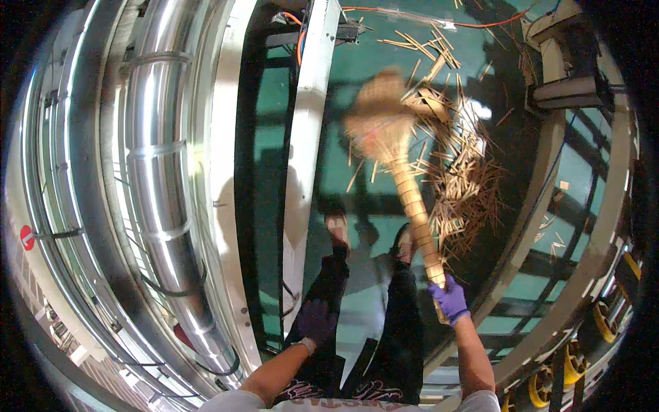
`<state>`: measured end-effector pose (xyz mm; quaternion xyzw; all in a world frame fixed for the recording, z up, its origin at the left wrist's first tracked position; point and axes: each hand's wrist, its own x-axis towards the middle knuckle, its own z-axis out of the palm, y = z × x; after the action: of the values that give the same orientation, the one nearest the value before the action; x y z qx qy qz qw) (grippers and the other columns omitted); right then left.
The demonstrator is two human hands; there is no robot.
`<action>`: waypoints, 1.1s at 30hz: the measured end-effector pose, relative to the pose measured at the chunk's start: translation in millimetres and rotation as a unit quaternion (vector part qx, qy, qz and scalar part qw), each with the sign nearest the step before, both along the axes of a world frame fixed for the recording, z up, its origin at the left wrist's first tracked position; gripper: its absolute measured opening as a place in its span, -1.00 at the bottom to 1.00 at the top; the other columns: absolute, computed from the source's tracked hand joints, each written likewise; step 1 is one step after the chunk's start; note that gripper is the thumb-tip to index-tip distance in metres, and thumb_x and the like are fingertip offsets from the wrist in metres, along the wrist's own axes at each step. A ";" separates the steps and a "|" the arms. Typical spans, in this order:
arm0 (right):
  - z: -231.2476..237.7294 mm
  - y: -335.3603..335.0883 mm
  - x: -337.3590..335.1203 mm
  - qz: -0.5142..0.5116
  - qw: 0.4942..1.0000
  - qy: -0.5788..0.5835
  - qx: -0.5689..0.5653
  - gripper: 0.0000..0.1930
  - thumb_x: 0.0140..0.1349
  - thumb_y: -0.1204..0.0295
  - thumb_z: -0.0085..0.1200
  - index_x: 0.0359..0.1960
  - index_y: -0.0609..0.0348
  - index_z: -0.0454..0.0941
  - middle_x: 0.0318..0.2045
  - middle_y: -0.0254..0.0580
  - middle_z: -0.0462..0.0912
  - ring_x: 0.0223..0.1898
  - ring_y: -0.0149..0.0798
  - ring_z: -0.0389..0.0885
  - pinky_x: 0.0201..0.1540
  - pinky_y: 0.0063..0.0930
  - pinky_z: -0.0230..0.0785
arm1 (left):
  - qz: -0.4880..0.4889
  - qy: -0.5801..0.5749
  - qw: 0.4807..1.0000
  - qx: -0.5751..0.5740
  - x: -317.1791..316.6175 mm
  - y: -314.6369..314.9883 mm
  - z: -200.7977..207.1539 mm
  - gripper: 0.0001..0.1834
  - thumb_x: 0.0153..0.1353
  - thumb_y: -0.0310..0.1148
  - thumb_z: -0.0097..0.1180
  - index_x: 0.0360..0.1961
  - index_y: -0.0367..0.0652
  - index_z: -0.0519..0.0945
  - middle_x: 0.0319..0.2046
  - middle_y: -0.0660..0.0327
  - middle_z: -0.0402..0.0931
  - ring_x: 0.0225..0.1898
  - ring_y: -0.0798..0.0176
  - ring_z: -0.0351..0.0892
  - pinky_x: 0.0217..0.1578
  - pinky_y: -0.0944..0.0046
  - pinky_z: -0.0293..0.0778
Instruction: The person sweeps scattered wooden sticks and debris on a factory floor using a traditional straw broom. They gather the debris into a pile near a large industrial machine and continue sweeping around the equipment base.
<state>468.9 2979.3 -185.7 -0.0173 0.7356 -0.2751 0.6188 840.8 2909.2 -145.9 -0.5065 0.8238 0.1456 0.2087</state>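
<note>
My right hand (450, 301), in a purple glove, is closed round the lower end of a straw broom's bound handle (417, 216). The broom head (381, 120) reaches forward over the green floor, smeared by motion. Just right of the broom lies a heap of thin wooden sticks (470, 196) with some flat brown scraps (427, 103) at its far end. My left hand (317, 320), also gloved in purple, rests on my left leg with its fingers laid flat and nothing in it.
A white beam (305, 137) runs along my left, with a shiny metal pipe (159, 137) beyond it. On the right stands a pale frame rail (528, 226); yellow wheel-like parts (575, 362) sit at lower right. An orange cable (480, 25) crosses the far floor.
</note>
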 end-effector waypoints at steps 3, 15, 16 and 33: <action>38.8 -32.7 -4.7 0.279 0.959 0.033 0.033 -0.39 0.07 0.13 0.22 0.08 0.26 0.39 -0.31 0.06 0.62 -0.32 -0.14 0.60 -0.21 -0.37 0.41 | 0.047 0.038 0.997 0.040 54.7 60.4 -42.9 -0.49 -0.01 -0.05 0.13 -0.07 -0.11 0.50 -0.04 0.06 0.44 0.04 -0.13 0.35 -0.07 -0.16 0.31; 48.6 -27.6 -154.3 0.462 0.854 0.176 0.162 -0.10 0.01 -0.27 0.02 0.23 0.20 0.26 0.13 0.05 0.42 0.15 0.02 0.39 0.14 -0.28 0.26 | 0.126 0.091 0.980 0.124 -12.5 32.7 13.1 -0.43 0.05 -0.09 0.12 0.04 -0.20 0.44 0.06 -0.05 0.38 0.14 -0.09 0.30 0.15 -0.10 0.18; 57.2 -26.0 -165.8 0.444 0.854 0.197 0.184 -0.06 0.00 -0.32 -0.04 0.25 0.18 0.23 0.17 0.03 0.38 0.17 0.04 0.36 0.18 -0.28 0.22 | 0.108 0.076 0.981 0.139 -13.2 35.4 11.7 -0.42 0.06 -0.08 0.11 0.06 -0.21 0.43 0.07 -0.06 0.38 0.14 -0.09 0.30 0.15 -0.08 0.18; 231.1 252.4 10.1 0.022 0.967 0.074 0.242 -0.54 -0.05 0.17 0.30 -0.24 0.27 0.47 -0.48 -0.20 0.58 -0.46 -0.31 0.53 -0.39 -0.35 0.40 | 0.061 0.221 0.961 0.153 -135.9 -28.2 65.7 -0.54 0.08 -0.23 0.13 -0.05 -0.32 0.47 -0.10 -0.14 0.46 -0.05 -0.18 0.43 -0.01 0.00 0.35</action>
<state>479.0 3231.7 45.4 0.0966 0.8232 -0.0736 0.5546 704.8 2881.0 -80.2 -0.4733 0.7848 0.3906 0.0872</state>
